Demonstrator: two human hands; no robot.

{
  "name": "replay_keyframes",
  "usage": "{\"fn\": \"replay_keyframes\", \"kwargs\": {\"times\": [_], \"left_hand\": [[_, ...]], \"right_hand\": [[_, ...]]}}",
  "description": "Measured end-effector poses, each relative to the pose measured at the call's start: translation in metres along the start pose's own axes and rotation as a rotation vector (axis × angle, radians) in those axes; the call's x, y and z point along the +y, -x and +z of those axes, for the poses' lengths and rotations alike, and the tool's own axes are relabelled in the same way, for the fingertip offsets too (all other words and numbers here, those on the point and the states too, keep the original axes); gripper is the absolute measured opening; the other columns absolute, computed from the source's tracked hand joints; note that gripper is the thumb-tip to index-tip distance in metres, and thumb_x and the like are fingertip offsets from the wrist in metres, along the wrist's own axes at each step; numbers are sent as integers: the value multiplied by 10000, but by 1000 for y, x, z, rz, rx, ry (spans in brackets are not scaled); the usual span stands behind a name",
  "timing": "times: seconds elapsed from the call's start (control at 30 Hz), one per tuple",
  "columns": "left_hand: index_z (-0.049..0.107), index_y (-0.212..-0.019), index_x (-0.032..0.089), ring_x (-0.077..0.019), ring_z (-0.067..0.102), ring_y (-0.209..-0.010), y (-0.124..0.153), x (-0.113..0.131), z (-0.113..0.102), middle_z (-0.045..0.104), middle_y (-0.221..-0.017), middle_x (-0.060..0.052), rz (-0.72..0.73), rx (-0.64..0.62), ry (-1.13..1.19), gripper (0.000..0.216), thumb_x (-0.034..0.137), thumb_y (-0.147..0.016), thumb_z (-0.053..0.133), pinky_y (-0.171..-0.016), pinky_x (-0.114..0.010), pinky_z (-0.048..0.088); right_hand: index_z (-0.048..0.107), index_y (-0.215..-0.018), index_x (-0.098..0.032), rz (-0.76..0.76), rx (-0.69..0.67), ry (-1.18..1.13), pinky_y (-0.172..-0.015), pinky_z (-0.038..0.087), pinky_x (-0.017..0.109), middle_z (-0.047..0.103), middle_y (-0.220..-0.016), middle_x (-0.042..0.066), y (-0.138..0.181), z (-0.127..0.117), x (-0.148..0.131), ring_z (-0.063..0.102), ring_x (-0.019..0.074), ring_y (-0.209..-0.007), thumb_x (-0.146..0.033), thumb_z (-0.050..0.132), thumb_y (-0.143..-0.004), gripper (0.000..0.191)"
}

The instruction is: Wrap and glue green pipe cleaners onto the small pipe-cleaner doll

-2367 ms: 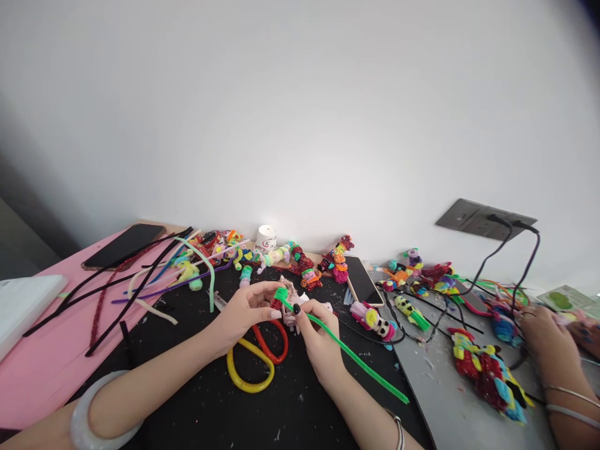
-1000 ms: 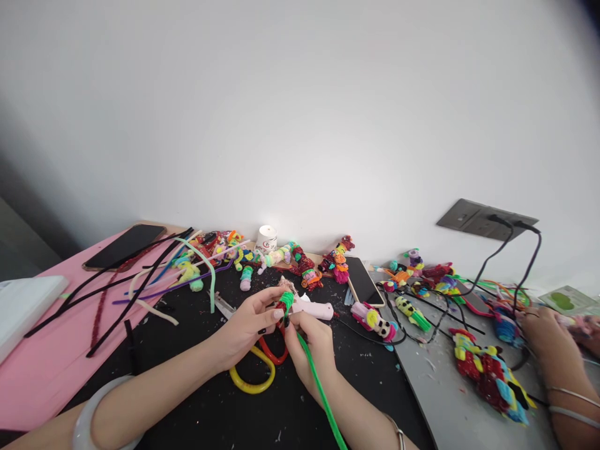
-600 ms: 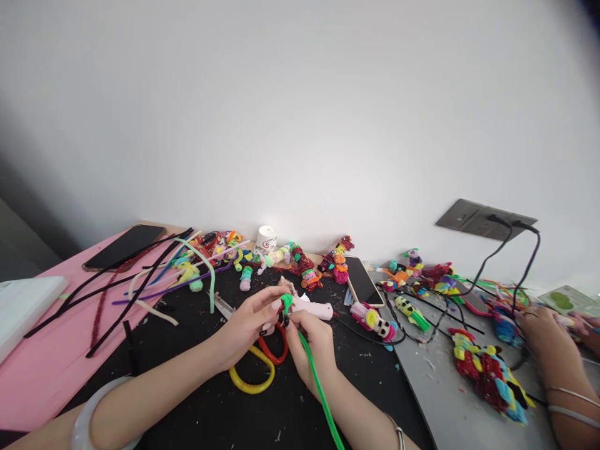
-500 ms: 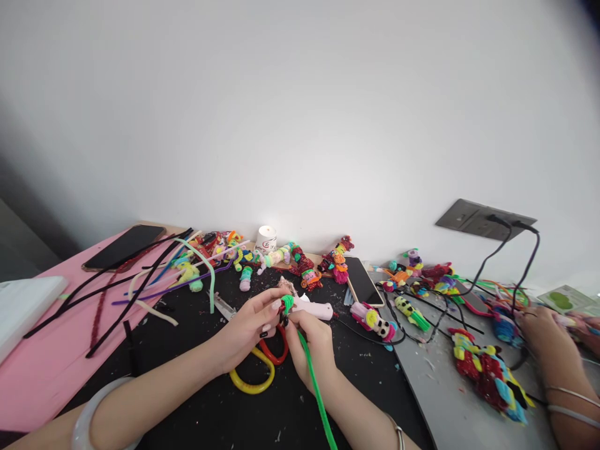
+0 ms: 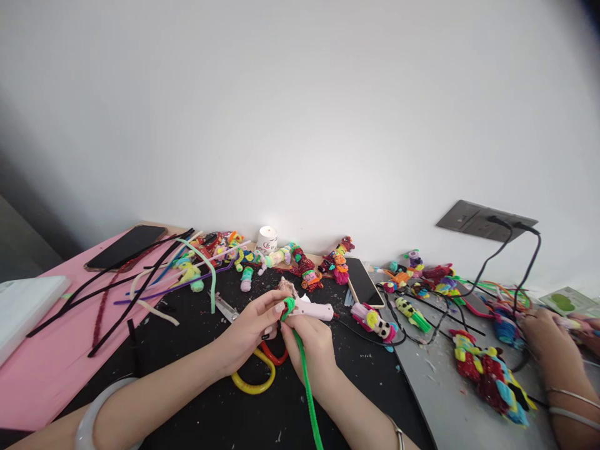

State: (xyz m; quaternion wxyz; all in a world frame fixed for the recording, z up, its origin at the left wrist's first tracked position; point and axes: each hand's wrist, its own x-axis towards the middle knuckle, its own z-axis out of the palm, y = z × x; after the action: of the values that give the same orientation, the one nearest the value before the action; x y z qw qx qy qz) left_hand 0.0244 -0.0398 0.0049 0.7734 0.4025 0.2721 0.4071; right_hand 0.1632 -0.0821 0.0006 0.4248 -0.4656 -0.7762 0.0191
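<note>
My left hand (image 5: 257, 325) is closed, pinching a small piece wound from green and dark red pipe cleaner (image 5: 289, 305) between thumb and fingers. Right beside it, my right hand (image 5: 313, 347) grips a green pipe cleaner (image 5: 308, 387) close to that piece. The loose length hangs down toward the front edge of the view. Beneath the hands lie scissors (image 5: 253, 387) with yellow and red handles, partly covered by the left hand. Just behind the fingers rests a pale pink glue gun (image 5: 316, 310), its front part half hidden.
Loose pipe cleaners (image 5: 140, 294) spread over a pink board (image 5: 42, 394) at left, beside a dark phone (image 5: 126, 247). Pipe-cleaner figures (image 5: 307, 269) and a paper cup (image 5: 267, 239) line the wall. Another phone (image 5: 363, 282) lies right. At far right a co-worker's arm (image 5: 553, 356) reaches in.
The fingers have shifted slightly at the green piece. The hanging length of green pipe cleaner has swung a little to the left.
</note>
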Motion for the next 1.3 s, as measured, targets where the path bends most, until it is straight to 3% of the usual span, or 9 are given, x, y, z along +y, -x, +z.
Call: {"fn": "replay_keyframes", "kwargs": {"times": [0.13,0.3,0.4,0.6,0.87,1.1,1.3], "left_hand": [[559,-855,182,-30,299,-443,-3,-2,-6,463,-615,68,73,-9,-78,402,516,-687,704,-439,-181,251],[552,-926,178,-50,328,-439,-7,-4,-15,447,-576,69,122,-32,-188,406,551,-773,594,-455,-203,264],[550,-916,176,-72,369,-467,-7,-1,-15,439,-551,61,69,-53,-184,357,522,-855,489,-483,-211,305],[545,-892,180,-74,403,-481,-6,6,-12,465,-551,61,11,-39,-234,257,434,-857,540,-506,-208,334],[556,-879,193,-76,491,-546,-5,5,-10,538,-671,42,-2,-18,-164,208,367,-800,637,-545,-207,406],[605,-848,178,-133,600,-807,-3,8,-8,637,-808,-12,-11,-7,8,131,284,-797,664,-801,-283,470],[613,-799,151,-129,634,-764,-4,10,-7,684,-799,-37,-16,8,60,110,243,-794,673,-788,-274,482]], "right_hand": [[609,-729,-153,55,20,-75,-552,400,203,625,-617,17,-1,-2,-1,555,115,-533,-153,495,-872,183],[587,-639,-160,258,44,-190,-486,353,198,525,-517,-22,-2,-3,2,468,100,-465,-227,508,-864,248],[553,-603,-170,400,49,-275,-487,338,205,483,-489,-33,-3,-4,4,440,105,-468,-295,482,-885,317],[490,-582,-185,565,90,-487,-483,332,211,435,-479,-42,-7,-4,2,398,107,-461,-403,422,-917,406],[532,-627,-181,534,69,-534,-462,328,215,423,-465,-41,-6,-1,5,384,109,-436,-439,403,-921,412],[516,-604,-180,488,28,-403,-471,324,214,450,-491,-29,-5,-2,6,413,113,-470,-378,402,-928,397],[520,-597,-172,364,-23,-278,-492,330,215,470,-501,-30,-5,-2,6,432,110,-492,-303,420,-909,353]]}}
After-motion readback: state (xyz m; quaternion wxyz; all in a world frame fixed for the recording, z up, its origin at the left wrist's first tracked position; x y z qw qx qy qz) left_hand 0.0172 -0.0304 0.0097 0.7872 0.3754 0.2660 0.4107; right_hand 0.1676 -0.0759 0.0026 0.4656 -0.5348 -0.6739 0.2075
